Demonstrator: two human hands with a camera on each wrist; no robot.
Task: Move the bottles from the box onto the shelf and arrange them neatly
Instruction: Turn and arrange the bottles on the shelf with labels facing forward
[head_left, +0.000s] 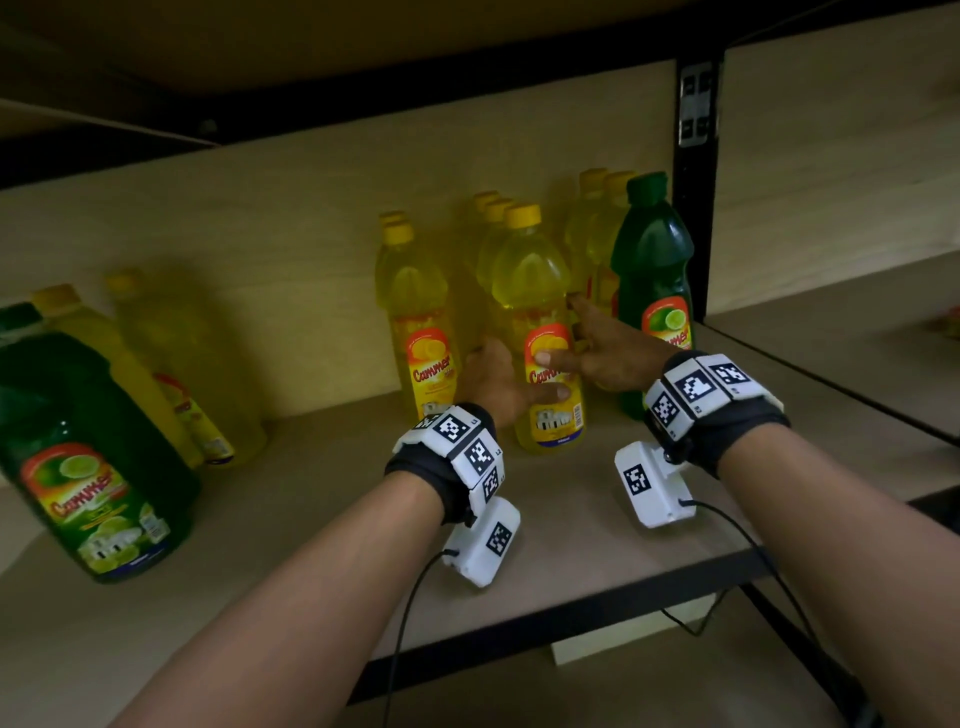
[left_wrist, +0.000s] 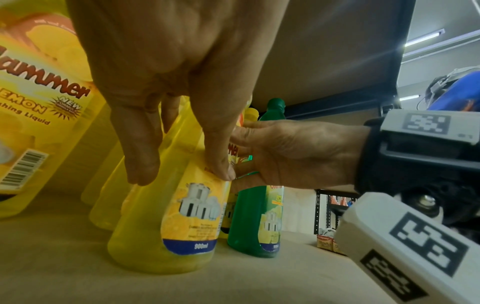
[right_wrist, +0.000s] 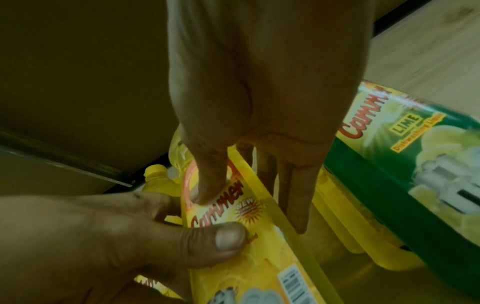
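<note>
A yellow lemon dish-liquid bottle (head_left: 535, 291) stands upright on the wooden shelf (head_left: 311, 519), at the front of a row of like yellow bottles. My left hand (head_left: 506, 384) grips its left side with the thumb across the label. On its right side, my right hand (head_left: 566, 343) holds it with the thumb on the label and the fingers along its flank. The left wrist view shows the bottle's base (left_wrist: 166, 242) flat on the shelf under my left hand (left_wrist: 182, 174). My right hand (right_wrist: 252, 207) lies over the label (right_wrist: 259, 257). The box is out of view.
A green lime bottle (head_left: 652, 270) stands just right of the group, beside the black shelf post (head_left: 693, 208). Another yellow bottle (head_left: 415, 312) stands to the left. Large green (head_left: 88, 441) and yellow jugs (head_left: 130, 364) fill the far left. Bare shelf lies between them and towards the front edge (head_left: 571, 618).
</note>
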